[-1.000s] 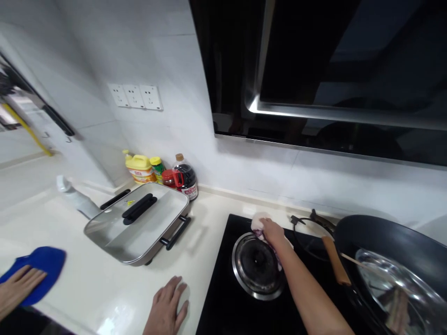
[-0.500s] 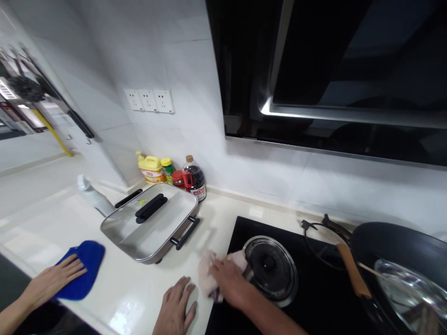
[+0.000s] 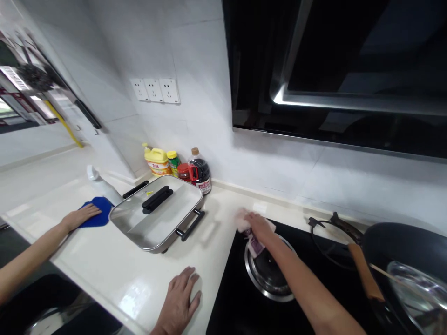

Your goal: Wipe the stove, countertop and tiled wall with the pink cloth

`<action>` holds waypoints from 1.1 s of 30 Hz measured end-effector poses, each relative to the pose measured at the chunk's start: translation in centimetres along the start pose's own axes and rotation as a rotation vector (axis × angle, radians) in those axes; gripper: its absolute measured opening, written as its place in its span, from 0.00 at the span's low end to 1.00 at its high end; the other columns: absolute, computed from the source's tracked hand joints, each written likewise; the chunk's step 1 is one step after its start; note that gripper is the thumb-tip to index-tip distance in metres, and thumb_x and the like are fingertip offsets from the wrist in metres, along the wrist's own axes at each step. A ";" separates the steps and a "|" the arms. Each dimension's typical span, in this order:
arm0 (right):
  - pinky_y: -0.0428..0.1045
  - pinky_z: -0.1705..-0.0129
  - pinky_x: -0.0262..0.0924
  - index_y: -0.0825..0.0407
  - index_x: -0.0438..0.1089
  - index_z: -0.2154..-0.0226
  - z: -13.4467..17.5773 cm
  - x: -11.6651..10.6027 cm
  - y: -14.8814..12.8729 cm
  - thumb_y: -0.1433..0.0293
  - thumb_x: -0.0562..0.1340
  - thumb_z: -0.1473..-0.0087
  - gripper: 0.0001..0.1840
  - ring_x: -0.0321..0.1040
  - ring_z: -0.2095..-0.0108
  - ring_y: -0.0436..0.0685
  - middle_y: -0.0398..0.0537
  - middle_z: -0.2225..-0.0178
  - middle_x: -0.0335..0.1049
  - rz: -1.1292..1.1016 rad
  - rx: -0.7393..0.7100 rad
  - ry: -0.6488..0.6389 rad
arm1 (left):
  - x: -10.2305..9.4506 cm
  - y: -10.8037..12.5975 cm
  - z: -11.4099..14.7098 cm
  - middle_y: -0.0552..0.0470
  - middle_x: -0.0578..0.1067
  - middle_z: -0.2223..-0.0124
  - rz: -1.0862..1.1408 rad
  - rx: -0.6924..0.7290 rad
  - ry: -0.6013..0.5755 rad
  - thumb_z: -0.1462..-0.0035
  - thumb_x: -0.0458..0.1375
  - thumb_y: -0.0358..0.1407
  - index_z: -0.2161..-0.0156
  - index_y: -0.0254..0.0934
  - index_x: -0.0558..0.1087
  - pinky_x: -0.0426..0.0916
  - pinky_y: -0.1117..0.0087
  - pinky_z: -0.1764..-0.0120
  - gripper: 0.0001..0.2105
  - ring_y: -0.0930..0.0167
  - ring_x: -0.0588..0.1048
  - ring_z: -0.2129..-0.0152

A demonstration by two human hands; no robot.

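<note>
My left hand [image 3: 179, 298] rests on the white countertop [image 3: 206, 260] beside the hob's left edge, fingers apart and holding nothing. In my right hand [image 3: 259, 227] is a pinkish-white cloth [image 3: 256, 246] with a purplish part, pressed at the far left corner of the black hob [image 3: 233, 284]. Part of the cloth hangs over the round burner [image 3: 275, 274], and motion smears its left end. My right forearm covers some of that burner. Left of the hob stands an electric pan [image 3: 171, 239] under a glass lid [image 3: 178, 204] with a black handle.
At the left, another person's hand [image 3: 82, 216] lies on a blue cloth [image 3: 99, 218] near a spray bottle [image 3: 101, 186]. A yellow jug [image 3: 157, 160] and a dark sauce bottle [image 3: 201, 174] stand behind the pan. A wok [image 3: 401, 237] occupies the right side, below the range hood [image 3: 331, 107].
My right hand has moved the cloth from the countertop by the hob's left edge to its far left corner. My left hand stays on the counter. The other person's blue cloth has shifted away.
</note>
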State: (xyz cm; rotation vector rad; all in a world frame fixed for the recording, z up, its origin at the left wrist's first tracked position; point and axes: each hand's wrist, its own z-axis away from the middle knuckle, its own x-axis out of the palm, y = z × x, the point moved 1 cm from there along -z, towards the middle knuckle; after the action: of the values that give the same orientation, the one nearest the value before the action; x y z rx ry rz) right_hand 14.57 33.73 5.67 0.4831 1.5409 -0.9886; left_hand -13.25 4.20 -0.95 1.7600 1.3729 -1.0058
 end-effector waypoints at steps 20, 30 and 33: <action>0.55 0.52 0.64 0.56 0.60 0.38 22.1 1.3 1.6 0.72 0.48 0.36 0.26 0.75 0.52 0.62 0.65 0.39 0.60 0.076 0.779 -0.104 | 0.8 -0.4 -0.5 0.42 0.76 0.41 0.000 0.011 -0.034 0.31 0.53 0.43 0.45 0.39 0.73 0.68 0.58 0.48 0.16 0.59 0.73 0.43; 0.55 0.43 0.67 0.55 0.63 0.35 22.2 5.8 -10.7 0.82 0.47 0.41 0.34 0.69 0.42 0.67 0.65 0.41 0.66 -0.015 0.462 -0.110 | 0.7 -0.5 -0.6 0.41 0.76 0.41 -0.006 -0.025 -0.125 0.31 0.52 0.44 0.44 0.39 0.74 0.68 0.56 0.47 0.18 0.57 0.73 0.43; 0.60 0.38 0.63 0.53 0.64 0.36 20.2 6.1 -12.2 0.75 0.56 0.38 0.28 0.62 0.36 0.70 0.63 0.38 0.64 -0.101 0.318 -0.055 | 0.8 -0.5 -0.6 0.40 0.76 0.41 -0.006 -0.021 -0.117 0.31 0.52 0.44 0.45 0.38 0.75 0.68 0.55 0.47 0.17 0.57 0.73 0.43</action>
State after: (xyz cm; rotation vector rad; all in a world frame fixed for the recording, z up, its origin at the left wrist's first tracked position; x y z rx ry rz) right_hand 15.83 9.39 4.59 0.5986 1.3745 -1.3244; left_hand -13.50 5.16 -1.40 1.6553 1.3114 -1.0765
